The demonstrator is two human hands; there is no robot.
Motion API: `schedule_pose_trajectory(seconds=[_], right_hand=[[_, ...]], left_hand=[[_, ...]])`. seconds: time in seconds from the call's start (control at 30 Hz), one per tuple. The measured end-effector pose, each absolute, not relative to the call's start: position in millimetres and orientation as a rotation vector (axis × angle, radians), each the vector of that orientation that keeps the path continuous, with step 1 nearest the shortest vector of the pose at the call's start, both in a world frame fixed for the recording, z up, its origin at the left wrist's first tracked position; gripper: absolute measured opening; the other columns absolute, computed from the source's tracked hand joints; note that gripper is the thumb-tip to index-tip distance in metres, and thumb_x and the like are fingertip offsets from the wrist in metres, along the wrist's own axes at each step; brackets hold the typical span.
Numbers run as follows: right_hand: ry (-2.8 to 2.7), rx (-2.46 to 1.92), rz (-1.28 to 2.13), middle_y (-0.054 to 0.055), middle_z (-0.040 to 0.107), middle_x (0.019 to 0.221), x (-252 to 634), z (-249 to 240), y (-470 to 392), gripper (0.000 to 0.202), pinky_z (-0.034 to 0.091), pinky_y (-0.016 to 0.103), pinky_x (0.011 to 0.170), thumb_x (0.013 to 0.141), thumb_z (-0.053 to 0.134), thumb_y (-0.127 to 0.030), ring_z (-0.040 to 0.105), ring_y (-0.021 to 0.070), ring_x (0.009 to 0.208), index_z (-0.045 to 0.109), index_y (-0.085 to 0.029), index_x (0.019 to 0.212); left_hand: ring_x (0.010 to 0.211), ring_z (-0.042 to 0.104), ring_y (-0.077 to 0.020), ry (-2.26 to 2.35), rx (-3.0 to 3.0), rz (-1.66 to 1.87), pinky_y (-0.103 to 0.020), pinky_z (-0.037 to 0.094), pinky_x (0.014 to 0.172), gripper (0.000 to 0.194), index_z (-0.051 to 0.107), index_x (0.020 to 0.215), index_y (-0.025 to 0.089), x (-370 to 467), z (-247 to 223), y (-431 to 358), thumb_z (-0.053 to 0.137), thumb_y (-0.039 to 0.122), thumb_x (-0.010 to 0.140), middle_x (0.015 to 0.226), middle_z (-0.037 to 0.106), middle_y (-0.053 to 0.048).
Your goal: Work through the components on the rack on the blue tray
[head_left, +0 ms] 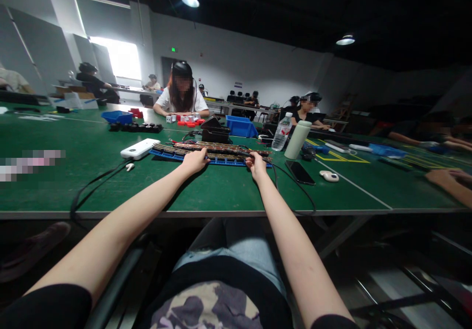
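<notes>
A long blue rack (226, 162) lies on the green table before me, with rows of thin copper-coloured strips (177, 148) along it. My left hand (196, 162) is closed on the rack's near edge, left of its middle. To the right, my right hand (257, 165) is closed with fingers bent around a dark slim corded tool (241, 152). Its tip points left over the strips; its exact kind is too small to tell. A black cable (295, 177) curves from near the right hand down to the table's front edge.
A white power bank (139, 149) and an earbud (130, 167) lie left. A water bottle (282, 133), green flask (298, 140), phone (300, 172) and earbud case (329, 176) stand or lie right. Blue bins (241, 126) are behind the rack. A person (181, 93) sits opposite.
</notes>
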State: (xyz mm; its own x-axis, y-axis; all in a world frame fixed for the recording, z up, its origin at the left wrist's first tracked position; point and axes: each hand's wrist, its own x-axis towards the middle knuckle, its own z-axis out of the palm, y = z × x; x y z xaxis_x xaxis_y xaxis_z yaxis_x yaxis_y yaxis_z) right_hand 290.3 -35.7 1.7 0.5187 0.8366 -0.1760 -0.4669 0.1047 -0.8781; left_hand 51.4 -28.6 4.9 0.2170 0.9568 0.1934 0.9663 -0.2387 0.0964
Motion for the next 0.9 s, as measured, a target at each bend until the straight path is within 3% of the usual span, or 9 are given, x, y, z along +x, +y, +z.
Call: schedule_pose_trajectory(seconds=[0.9], right_hand=[[-0.421,-1.081,0.997,-0.003,0.058,0.049,289.8,1.8,-36.0,0.025,0.042,0.011,0.041,0.091,0.067,-0.013,0.047,0.0055,0.039,0.054,-0.020,0.071]], left_hand=[[0.130,0.072,-0.0337,-1.904,-2.413,-0.318,-0.040,0.055,0.102,0.041,0.058,0.142,0.020,51.6,4.9,-27.7,0.052,0.043,0.109,0.135,0.077,-0.019]])
